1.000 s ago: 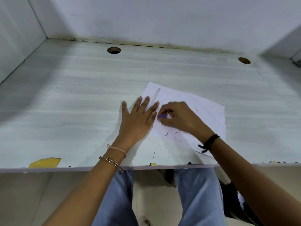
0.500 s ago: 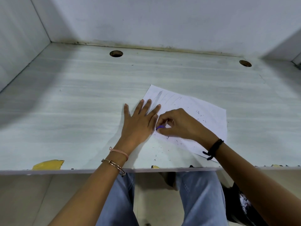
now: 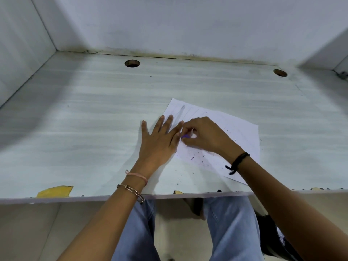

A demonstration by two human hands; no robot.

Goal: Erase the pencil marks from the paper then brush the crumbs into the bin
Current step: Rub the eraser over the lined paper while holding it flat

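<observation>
A white sheet of paper (image 3: 243,136) lies skewed on the pale desk (image 3: 94,119), with faint pencil lines near its far left corner. My left hand (image 3: 160,142) lies flat with straight fingers on the paper's left edge, pressing it down. Beside it, my right hand (image 3: 203,136) pinches a small purple eraser (image 3: 185,136) against the sheet. Dark eraser crumbs (image 3: 197,159) are scattered over the near part of the paper and on the desk in front of it. No bin is in view.
Two round cable holes (image 3: 132,63) (image 3: 280,72) sit near the desk's back edge, below white walls on three sides. A yellow scrap (image 3: 54,191) lies at the front left edge. My knees in blue jeans (image 3: 231,228) are under the desk.
The camera tilted slightly, shifting the scene down in view. My right hand with the eraser moved a little between frames over the same spot; the left hand stayed pressed flat.
</observation>
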